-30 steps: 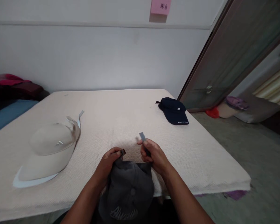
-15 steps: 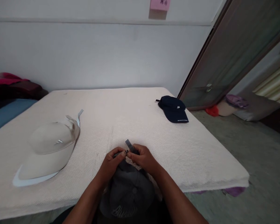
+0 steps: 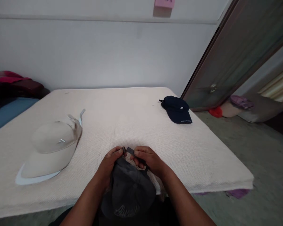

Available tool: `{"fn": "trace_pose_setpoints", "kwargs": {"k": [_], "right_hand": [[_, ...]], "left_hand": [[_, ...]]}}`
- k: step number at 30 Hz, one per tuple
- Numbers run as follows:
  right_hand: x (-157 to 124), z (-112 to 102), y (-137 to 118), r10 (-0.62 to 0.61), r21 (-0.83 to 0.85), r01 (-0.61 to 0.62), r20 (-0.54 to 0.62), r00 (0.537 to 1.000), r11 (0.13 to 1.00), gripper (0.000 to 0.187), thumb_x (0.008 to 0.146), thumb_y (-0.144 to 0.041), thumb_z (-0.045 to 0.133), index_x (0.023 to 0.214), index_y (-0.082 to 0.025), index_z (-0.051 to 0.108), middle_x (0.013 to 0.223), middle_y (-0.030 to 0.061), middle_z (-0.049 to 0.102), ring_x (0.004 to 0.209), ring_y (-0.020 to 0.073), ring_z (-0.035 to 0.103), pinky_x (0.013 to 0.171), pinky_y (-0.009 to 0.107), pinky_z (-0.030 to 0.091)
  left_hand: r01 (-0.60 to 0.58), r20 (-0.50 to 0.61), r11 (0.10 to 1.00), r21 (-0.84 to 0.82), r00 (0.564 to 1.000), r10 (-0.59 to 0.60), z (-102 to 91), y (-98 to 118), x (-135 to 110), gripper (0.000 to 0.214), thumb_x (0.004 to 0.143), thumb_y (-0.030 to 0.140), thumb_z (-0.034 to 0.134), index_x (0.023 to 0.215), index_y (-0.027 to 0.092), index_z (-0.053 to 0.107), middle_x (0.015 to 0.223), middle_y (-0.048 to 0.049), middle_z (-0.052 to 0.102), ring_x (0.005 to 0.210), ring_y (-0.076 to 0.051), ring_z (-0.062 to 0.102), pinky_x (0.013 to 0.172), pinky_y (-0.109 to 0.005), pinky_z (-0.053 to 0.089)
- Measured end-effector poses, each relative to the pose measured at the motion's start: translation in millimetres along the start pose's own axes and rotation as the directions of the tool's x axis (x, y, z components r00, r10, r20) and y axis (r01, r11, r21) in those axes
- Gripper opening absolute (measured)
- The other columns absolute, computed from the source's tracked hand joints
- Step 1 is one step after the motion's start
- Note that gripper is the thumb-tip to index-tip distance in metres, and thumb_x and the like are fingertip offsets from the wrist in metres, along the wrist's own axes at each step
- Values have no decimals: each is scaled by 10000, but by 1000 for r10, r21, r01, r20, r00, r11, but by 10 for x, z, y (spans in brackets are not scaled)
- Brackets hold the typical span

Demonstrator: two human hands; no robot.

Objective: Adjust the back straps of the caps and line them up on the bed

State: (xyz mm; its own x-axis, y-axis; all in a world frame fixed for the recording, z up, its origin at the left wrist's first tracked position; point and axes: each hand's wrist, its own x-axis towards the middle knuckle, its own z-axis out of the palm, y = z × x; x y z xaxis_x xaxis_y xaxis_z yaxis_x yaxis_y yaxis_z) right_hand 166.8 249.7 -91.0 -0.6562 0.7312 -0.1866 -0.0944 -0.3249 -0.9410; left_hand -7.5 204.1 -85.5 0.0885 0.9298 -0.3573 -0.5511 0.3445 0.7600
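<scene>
A dark grey cap (image 3: 129,188) lies at the near edge of the cream-covered bed (image 3: 132,119), its back facing away from me. My left hand (image 3: 112,163) pinches the small buckle at the cap's back. My right hand (image 3: 146,159) is closed on the cap's grey strap, its tip meeting the buckle. The two hands nearly touch above the cap's rear opening.
A beige wide-brimmed cap (image 3: 49,147) rests on the left of the bed. A navy cap (image 3: 176,109) sits near the far right corner. Folded red and dark cloth (image 3: 14,84) lies at far left. A glass door (image 3: 238,53) stands on the right above a grey floor.
My right hand has brought the strap leftward from raised and apart down to the buckle held in my left hand. The hands have closed together.
</scene>
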Motion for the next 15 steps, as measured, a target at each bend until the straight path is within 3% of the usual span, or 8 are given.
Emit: {"fn": "trace_pose_setpoints", "kwargs": {"k": [9,15], "right_hand": [[25,-9,38,-26,-47,27,32,999,999,196,839,-319,523,794,-141,593,587,-20,546,436,62,432,416,192,287],[29,17,21,-128,-81,125,-34,991,989,234,825,-340,571,707,-138,567,628,-13,549,484,67,461,472,209,332]], "left_hand": [[60,-49,996,67,997,-57,6,-3,-3,156,711,243,708,740,137,598,606,21,576,467,-76,507,452,-181,405],[79,30,994,77,996,-81,-45,-66,24,142,730,244,691,783,128,627,605,25,556,459,-59,474,434,-165,361]]}}
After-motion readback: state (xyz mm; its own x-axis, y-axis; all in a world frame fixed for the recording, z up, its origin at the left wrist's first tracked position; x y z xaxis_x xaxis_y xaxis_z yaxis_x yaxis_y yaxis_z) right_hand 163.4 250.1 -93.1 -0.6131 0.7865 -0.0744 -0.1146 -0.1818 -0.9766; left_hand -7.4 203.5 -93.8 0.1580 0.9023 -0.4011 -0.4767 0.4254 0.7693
